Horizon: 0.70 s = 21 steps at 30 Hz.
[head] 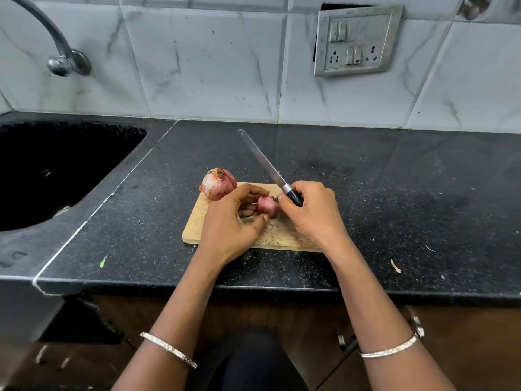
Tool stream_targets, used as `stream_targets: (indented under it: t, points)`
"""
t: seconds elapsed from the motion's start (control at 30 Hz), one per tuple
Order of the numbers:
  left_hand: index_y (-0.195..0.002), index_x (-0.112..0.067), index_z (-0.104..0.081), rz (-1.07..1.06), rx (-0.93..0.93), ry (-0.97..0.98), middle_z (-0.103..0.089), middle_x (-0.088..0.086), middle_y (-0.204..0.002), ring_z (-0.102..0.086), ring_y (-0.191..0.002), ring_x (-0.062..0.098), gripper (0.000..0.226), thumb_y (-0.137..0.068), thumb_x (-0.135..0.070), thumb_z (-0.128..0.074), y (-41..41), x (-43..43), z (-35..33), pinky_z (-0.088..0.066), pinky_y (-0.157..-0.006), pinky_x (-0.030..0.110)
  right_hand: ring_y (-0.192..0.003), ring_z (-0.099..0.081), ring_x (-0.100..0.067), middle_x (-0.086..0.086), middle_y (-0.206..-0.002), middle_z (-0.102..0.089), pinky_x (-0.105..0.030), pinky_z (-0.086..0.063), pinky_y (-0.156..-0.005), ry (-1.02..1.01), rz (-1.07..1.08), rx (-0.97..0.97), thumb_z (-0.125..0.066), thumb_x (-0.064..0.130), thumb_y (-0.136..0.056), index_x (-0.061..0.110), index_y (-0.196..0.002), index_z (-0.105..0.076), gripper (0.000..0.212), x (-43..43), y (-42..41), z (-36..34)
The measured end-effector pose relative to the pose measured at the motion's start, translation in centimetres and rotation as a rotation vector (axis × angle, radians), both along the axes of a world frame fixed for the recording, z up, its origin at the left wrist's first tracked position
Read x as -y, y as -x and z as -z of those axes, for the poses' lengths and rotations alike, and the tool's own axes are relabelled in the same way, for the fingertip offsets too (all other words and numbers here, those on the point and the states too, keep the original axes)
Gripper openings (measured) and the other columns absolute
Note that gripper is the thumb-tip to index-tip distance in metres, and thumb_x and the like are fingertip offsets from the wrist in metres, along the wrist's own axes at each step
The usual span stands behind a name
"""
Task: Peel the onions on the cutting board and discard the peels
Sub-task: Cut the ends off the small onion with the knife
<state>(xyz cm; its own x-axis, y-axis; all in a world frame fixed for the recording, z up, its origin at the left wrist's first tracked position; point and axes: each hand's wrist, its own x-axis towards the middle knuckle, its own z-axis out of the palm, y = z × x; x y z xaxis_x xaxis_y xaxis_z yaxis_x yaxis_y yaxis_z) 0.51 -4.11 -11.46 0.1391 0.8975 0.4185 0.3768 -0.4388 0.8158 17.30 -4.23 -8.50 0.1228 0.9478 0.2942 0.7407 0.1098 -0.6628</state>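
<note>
Black stone tabletop (394,193) carried the work: the left grip (231,221) curled round the small onion (267,206) to steady it over the cutting board (194,224), while the right grip (313,213) clasped the knife (270,167) by its handle, blade pointing away, seemingly freeing its fingertips to pick at the onion's end. Outward, a larger unpeeled onion (219,184) sat on the board's far corner: two onions, one knife, one board.

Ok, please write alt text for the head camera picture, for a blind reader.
The left hand holds a small red onion and the right hand grips a knife, over a wooden cutting board on a black counter. A larger unpeeled onion sits at the board's far left corner.
</note>
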Motion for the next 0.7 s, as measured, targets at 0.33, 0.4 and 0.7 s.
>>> stream_targets:
  t: [0.33,0.4,0.7]
  points:
    - [-0.115,-0.021,-0.067,-0.068,-0.024,-0.022,-0.069,-0.008,-0.106,-0.069,-0.094,0.007,0.041,-0.079,-0.012,-0.086,-0.4,-0.1,-0.1,-0.061,-0.085,0.034,-0.044,-0.050,-0.006,0.007,-0.052,-0.059,-0.026,-0.040,-0.047,0.155,-0.110,-0.440,-0.070,0.016,-0.091,0.010,-0.086,-0.074,0.009,1.4,0.2,-0.9]
    - [-0.119,-0.021,-0.060,-0.064,-0.012,0.007,-0.068,-0.012,-0.107,-0.068,-0.097,0.002,0.045,-0.082,-0.015,-0.084,-0.3,0.0,-0.1,-0.060,-0.087,0.028,-0.045,-0.052,-0.011,0.000,-0.055,-0.062,-0.032,-0.043,-0.047,0.145,-0.064,-0.400,-0.069,0.014,-0.090,0.009,-0.087,-0.074,0.008,1.9,0.0,-0.9]
    - [-0.115,-0.015,-0.065,-0.052,0.009,-0.036,-0.070,-0.006,-0.110,-0.067,-0.099,0.005,0.023,-0.093,-0.016,-0.073,-0.4,0.4,-0.6,-0.054,-0.083,0.012,-0.068,-0.066,-0.026,-0.001,-0.077,-0.069,-0.050,-0.057,-0.068,0.044,-0.007,-0.131,-0.062,0.025,-0.092,0.018,-0.096,-0.067,0.010,5.7,-0.6,0.5]
